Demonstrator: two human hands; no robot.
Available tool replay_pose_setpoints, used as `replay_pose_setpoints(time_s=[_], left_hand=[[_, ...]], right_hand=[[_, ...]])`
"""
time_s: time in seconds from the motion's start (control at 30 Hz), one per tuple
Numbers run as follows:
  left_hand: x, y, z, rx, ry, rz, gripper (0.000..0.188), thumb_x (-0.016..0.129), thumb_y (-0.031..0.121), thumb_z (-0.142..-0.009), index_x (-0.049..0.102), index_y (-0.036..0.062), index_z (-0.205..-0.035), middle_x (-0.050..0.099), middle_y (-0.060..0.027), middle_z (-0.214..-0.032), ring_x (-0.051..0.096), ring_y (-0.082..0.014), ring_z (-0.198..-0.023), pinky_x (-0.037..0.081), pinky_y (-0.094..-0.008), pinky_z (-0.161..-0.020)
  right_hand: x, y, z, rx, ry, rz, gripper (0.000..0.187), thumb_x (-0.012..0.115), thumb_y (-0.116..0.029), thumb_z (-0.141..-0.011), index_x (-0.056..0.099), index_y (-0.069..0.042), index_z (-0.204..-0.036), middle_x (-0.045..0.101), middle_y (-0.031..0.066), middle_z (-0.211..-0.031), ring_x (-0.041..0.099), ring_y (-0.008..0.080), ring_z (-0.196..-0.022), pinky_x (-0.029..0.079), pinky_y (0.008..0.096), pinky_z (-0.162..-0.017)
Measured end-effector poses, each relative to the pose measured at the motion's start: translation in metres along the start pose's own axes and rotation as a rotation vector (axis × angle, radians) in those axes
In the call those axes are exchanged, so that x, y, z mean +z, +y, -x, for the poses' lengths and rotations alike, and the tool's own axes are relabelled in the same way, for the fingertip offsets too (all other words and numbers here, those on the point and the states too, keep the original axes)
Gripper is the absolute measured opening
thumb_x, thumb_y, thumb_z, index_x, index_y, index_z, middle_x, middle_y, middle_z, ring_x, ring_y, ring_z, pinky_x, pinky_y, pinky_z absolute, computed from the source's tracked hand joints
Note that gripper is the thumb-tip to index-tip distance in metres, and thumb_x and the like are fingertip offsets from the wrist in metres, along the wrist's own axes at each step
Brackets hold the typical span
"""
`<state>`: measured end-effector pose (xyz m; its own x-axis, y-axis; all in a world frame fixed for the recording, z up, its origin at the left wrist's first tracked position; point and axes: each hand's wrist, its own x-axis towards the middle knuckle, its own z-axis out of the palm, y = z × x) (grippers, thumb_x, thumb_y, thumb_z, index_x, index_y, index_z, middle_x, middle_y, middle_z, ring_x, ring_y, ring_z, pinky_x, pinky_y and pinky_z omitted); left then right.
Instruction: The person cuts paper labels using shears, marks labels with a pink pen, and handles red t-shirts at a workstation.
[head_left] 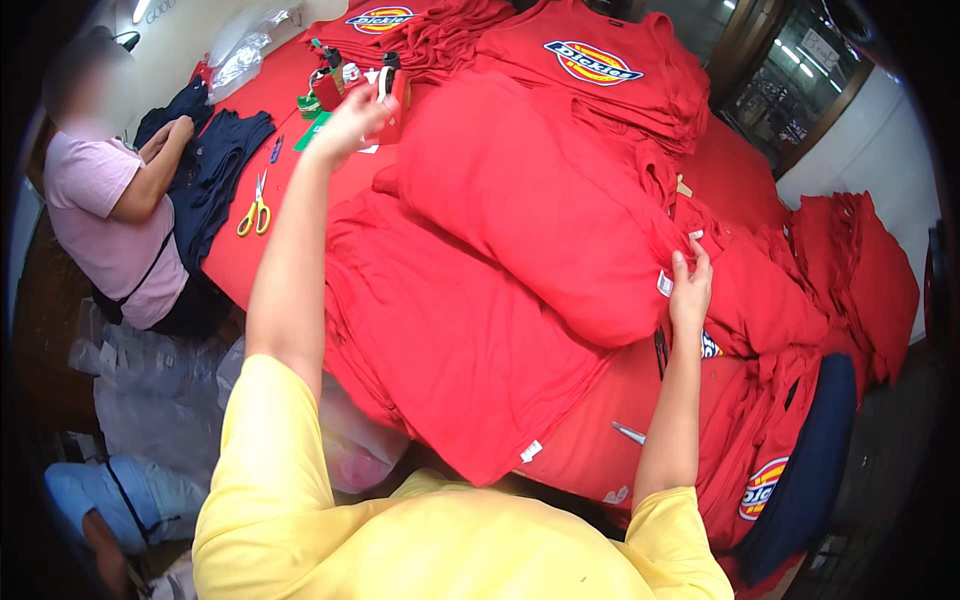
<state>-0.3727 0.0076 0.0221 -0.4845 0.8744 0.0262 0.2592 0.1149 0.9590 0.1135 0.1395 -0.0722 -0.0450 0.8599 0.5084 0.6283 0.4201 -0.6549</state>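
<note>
Garment (520, 200) pinched at right, left hand (355, 125) lifted

Head view: the red garment lies in a bulky hump over a flatter red one (440, 330) on the table (585, 430). The right hand (690, 290) grasps its edge beside a white label (665, 284), perhaps to steady the loose folds. The left hand is raised near a red box (398, 108); I cannot tell whether it holds anything. Yellow-handled scissors (255, 215) lie toward the left, probably for easy reach.

Red garments (460, 320): many, uncountable. Yellow-handled scissors (259, 204): one pair. Logo prints (593, 63): four visible.
</note>
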Motion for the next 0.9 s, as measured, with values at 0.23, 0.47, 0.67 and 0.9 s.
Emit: replay_pose_setpoints(time_s=[0.23,0.47,0.67,0.9], left_hand=[[0.031,-0.16,0.136,-0.422,0.484,-1.062,0.074,0.039,0.065,-0.089,0.028,0.0208,-0.147,0.022,-0.0107,-0.154,0.016,-0.0323,-0.142,0.012,-0.0658,-0.107],[-0.056,-0.232,0.177,-0.508,0.581,-0.972,0.07,0.038,0.06,-0.092,0.03,0.0145,-0.145,0.026,-0.0155,-0.151,0.023,-0.0352,-0.139,0.019,-0.0615,-0.107],[0.007,-0.159,0.229,-0.173,0.663,-0.766,0.045,0.058,0.046,-0.089,0.061,0.0007,-0.091,0.061,-0.0205,-0.098,0.058,-0.0373,-0.09,0.045,-0.0415,-0.081],[0.103,-0.131,0.345,-0.177,0.171,-0.586,0.043,0.057,0.038,-0.089,0.054,0.0004,-0.069,0.059,-0.0204,-0.067,0.06,-0.0383,-0.068,0.046,-0.0436,-0.061]], right_hand=[[0.048,-0.1,0.143,-0.685,-0.603,-0.07,0.058,0.066,-0.039,-0.08,0.052,-0.013,-0.13,0.041,0.0134,-0.141,0.03,0.0333,-0.135,0.016,0.0601,-0.109],[0.051,-0.126,0.234,-1.035,-0.911,0.073,0.06,0.064,-0.038,-0.082,0.046,-0.021,-0.137,0.038,0.0099,-0.145,0.026,0.0328,-0.139,0.013,0.0697,-0.105],[-0.002,-0.099,0.265,-0.697,-1.209,-0.531,0.028,0.06,-0.014,-0.082,0.065,-0.01,-0.109,0.058,0.0116,-0.122,0.046,0.0299,-0.125,0.03,0.0516,-0.107],[-0.137,0.003,0.217,-0.047,-0.592,0.675,0.033,0.06,-0.009,-0.084,0.062,-0.009,-0.117,0.053,0.0128,-0.117,0.05,0.0331,-0.106,0.04,0.0424,-0.092]])
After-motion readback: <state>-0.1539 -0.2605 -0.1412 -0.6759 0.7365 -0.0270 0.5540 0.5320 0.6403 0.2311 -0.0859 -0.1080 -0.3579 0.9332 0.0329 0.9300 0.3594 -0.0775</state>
